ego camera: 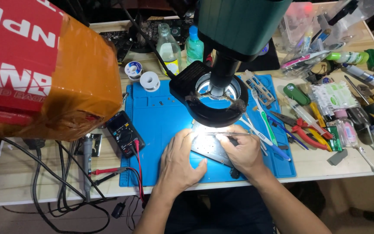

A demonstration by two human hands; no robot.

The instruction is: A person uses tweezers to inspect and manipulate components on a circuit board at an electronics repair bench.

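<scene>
- We see the left hand point(179, 161) lying flat with loose fingers on the blue work mat point(161, 112), its fingertips touching the near-left edge of a small metal plate point(211, 147).
- The right hand point(244, 151) is closed around thin tweezers point(226, 134), and their tips point left over the brightly lit plate.
- The plate lies on the near middle of the mat, directly under the black ring light point(208, 102) of the green microscope point(239, 26).
- On the left, a big package point(44, 73) wrapped in orange tape, with a red label carrying white letters, hangs over the table and hides its far-left part.
- Near it, a black multimeter point(125, 132) sits on the left edge of the mat, with red and black cables going over the near table edge.
- Far behind the mat stand two clear bottles point(169, 47), one with a yellow label, and two spools of solder wire point(141, 74).
- On the right, red pliers point(306, 132), screwdrivers and small packets crowd the table to its right edge.
- Open room is mostly on the left half of the mat.
</scene>
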